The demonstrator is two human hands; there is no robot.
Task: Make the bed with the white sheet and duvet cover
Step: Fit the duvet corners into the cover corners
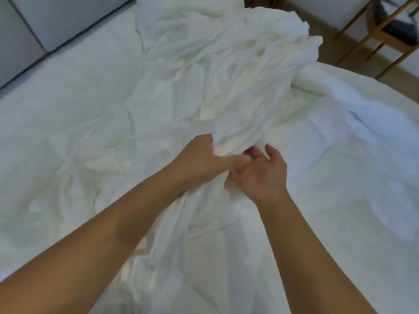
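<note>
A crumpled white duvet cover [226, 64] lies bunched across the middle of the bed, running from the far side down toward me. My left hand [204, 159] is shut on a fold of this fabric at the centre. Just to its right, my right hand [263, 173] is palm up with its fingers spread, touching the same fold but not gripping it. A flat white sheet [68, 105] covers the mattress on the left. A thicker white duvet [362, 123] lies on the right side.
A grey padded headboard [34, 26] runs along the upper left. A wooden chair frame [385, 30] with a dark item on it stands on the floor at the upper right, beyond the bed's edge.
</note>
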